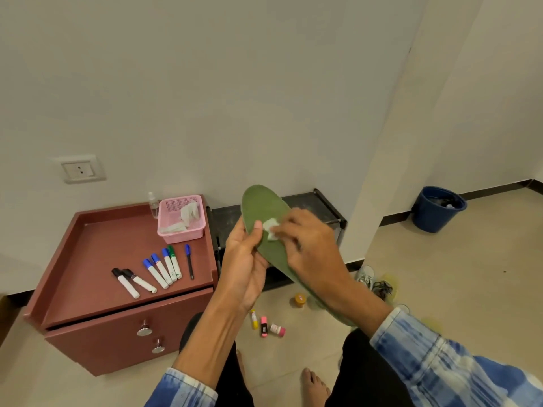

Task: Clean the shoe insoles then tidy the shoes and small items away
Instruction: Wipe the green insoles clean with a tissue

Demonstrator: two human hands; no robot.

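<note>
Insole at centre, heel end hidden behind right wrist, left grip curled round its 9 o'clock edge, right grip pinching white wipe against it, fingers blurred, shoes at 4 o'clock half hidden

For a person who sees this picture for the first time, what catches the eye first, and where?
The green insole stands out at the centre: the left hand grips it while the right hand holds a white wipe against it. On the left, markers lie in a row on the red-brown cabinet near a pink basket; a blue bin stands far right.
</note>
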